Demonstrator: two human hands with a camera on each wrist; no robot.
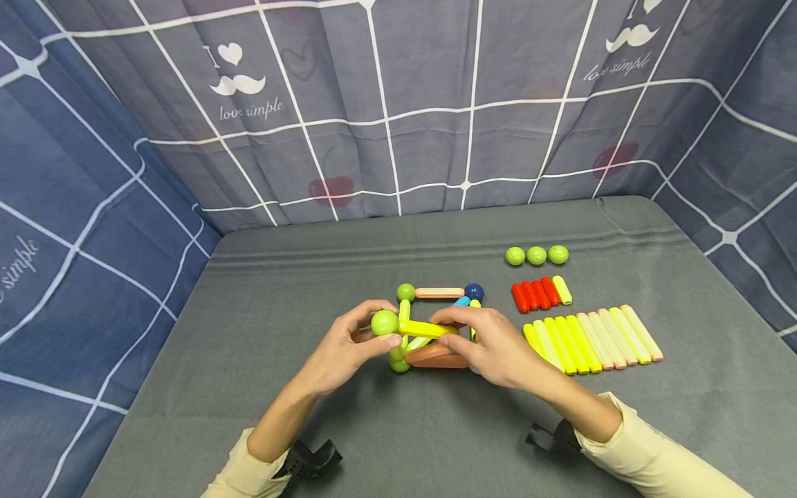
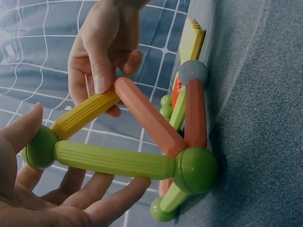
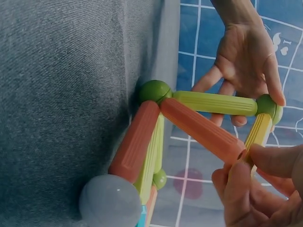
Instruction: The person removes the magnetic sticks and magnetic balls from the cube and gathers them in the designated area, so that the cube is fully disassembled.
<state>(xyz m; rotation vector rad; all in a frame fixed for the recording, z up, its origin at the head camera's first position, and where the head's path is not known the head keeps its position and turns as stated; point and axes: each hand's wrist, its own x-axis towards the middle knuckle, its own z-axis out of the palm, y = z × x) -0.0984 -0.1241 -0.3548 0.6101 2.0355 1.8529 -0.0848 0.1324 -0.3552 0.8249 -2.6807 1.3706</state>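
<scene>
My left hand holds a green ball between thumb and fingers, at the top of a frame of rods and balls. From that ball a yellow rod runs right, and my right hand pinches its far end. A light green rod joins the held ball to a lower green ball. Slanting up from this lower ball, an orange rod reaches the right fingertips beside the yellow rod's end; whether they touch is unclear. A grey ball ends another orange rod on the table.
On the grey table, the frame's back side has a green ball, a striped rod and a dark blue ball. To the right lie several red rods, loose green balls and a row of long rods.
</scene>
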